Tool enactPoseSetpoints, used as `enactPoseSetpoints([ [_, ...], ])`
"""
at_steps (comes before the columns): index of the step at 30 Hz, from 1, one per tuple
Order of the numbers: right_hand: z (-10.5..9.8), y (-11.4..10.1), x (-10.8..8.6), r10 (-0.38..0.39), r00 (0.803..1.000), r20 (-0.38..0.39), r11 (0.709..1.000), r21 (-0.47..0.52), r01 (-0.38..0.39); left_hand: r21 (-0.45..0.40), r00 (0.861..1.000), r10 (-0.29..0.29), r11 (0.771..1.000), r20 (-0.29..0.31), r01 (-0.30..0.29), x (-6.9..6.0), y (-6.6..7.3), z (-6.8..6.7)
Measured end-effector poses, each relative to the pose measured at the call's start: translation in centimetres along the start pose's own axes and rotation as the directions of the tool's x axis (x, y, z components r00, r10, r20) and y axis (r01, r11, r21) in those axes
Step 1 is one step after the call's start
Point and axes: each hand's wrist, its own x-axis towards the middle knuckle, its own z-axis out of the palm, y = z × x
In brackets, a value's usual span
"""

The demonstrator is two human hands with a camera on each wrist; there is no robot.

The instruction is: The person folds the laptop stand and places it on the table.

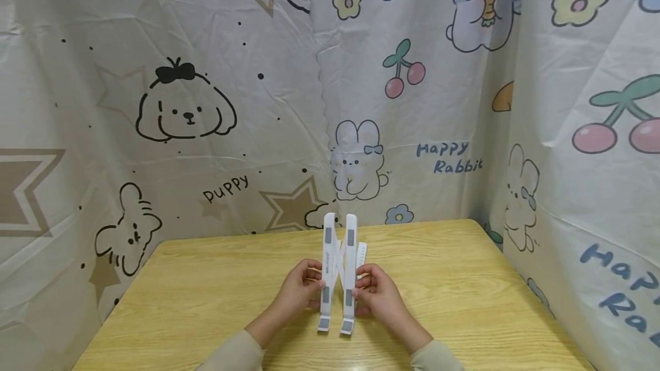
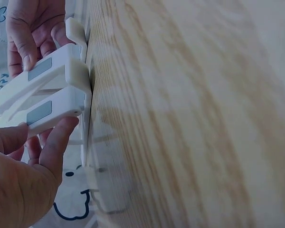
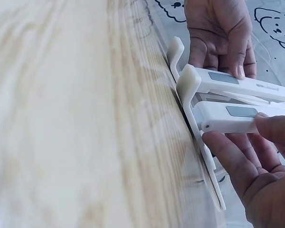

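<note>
A white folding laptop stand (image 1: 350, 262) with grey pads stands on the table, its two long arms close together and nearly parallel. On its left side, my left hand (image 1: 300, 288) grips the left arm between thumb and fingers. My right hand (image 1: 378, 291) pinches the right arm from the other side. Seen from the left wrist, the left thumb and fingers of the left hand (image 2: 28, 175) hold the stand (image 2: 52, 109) near its hooked front end. In the right wrist view the right hand (image 3: 261, 166) holds the stand (image 3: 228, 114) likewise, close to the hooked lip.
The wood-grain table (image 1: 216, 296) spreads around the stand on both sides. Behind it and at the sides hangs a pale curtain (image 1: 289, 119) printed with cartoon animals, flowers and cherries. The table's back edge lies close to the curtain.
</note>
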Motion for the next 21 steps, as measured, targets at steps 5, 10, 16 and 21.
enactPoseSetpoints([
  [5, 0.3, -0.1, 0.1, -0.003, 1.0, -0.007, 1.0, -0.005, 0.003, -0.004, 1.0, -0.005, 1.0, -0.008, 0.005, 0.0, -0.2, 0.1],
  [10, 0.5, -0.1, 0.3, -0.026, 1.0, -0.014, 1.0, -0.016, 0.026, -0.006, 1.0, 0.0, 1.0, -0.017, 0.0, 0.2, -0.3, 0.3],
  [16, 1.0, -0.1, 0.4, -0.037, 0.999, -0.005, 0.999, 0.001, 0.037, -0.017, 0.999, 0.019, 1.0, -0.033, -0.02, 0.2, -0.3, 0.7],
  [21, 1.1, 0.0, 0.4, -0.039, 0.999, 0.004, 0.999, 0.001, 0.039, -0.025, 0.999, 0.026, 0.999, -0.033, -0.026, 0.0, -0.1, 1.0],
])
